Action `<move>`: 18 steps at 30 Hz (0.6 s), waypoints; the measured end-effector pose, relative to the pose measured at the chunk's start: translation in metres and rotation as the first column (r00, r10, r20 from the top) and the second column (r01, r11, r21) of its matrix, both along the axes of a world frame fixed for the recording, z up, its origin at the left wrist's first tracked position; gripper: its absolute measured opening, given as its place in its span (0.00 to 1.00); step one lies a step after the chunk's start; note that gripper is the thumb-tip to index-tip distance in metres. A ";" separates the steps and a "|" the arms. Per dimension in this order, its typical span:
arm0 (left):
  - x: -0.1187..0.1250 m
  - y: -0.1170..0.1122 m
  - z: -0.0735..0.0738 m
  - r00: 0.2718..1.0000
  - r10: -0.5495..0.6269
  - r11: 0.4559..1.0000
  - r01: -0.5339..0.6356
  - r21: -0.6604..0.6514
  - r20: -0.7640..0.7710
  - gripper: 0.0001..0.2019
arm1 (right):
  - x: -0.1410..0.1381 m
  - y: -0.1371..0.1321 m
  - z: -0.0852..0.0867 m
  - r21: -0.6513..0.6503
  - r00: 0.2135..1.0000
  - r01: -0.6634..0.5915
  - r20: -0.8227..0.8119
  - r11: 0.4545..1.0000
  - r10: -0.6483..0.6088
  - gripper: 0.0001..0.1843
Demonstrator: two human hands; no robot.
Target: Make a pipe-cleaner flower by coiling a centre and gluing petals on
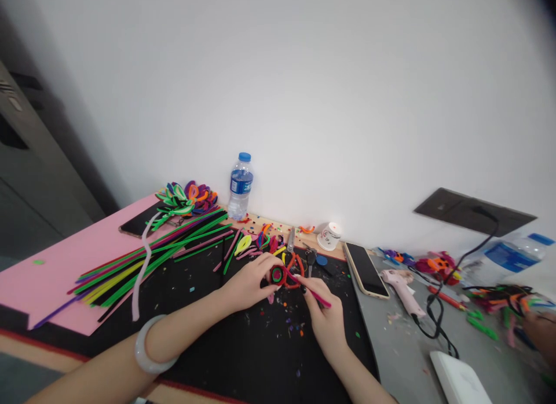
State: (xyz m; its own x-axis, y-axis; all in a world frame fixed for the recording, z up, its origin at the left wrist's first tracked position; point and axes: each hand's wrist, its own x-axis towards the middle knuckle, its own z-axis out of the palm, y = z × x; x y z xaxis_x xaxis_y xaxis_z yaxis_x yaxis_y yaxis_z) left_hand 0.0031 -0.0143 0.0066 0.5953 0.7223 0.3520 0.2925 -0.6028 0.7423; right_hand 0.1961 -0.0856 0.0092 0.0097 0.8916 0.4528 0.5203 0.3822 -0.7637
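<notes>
Left of centre, a fan of pipe cleaners (174,245) lies near an upright water bottle (241,186). At lower centre, the left hand (248,283) pinches a coiled disc (277,275) — red, green and dark — and, just right, the right hand (325,311) grips a magenta strand (322,299). Further right, a phone (367,270) lies flat.

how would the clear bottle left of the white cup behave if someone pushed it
The bottle stands tall and narrow, so a push near its blue cap might tip it. Its rounded sides suggest it could roll once down.
</notes>
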 end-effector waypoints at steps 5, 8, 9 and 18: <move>0.000 -0.001 0.003 0.999 -0.015 0.998 0.017 0.062 -0.030 0.13 | -0.001 -0.001 0.002 0.003 1.000 0.003 -0.009 1.000 -0.003 0.15; 0.000 -0.001 0.005 0.999 -0.014 0.998 0.016 0.066 -0.031 0.13 | 0.000 -0.001 0.002 0.004 1.000 -0.007 -0.022 1.000 0.007 0.15; 0.000 -0.001 0.005 0.999 -0.014 0.998 0.016 0.068 -0.030 0.13 | 0.000 -0.001 0.001 0.004 1.000 -0.012 -0.027 1.000 0.012 0.15; -0.001 -0.001 0.005 0.999 -0.022 0.997 0.024 0.071 -0.040 0.14 | 0.001 0.000 -0.001 -0.004 0.999 -0.045 -0.027 0.999 0.045 0.16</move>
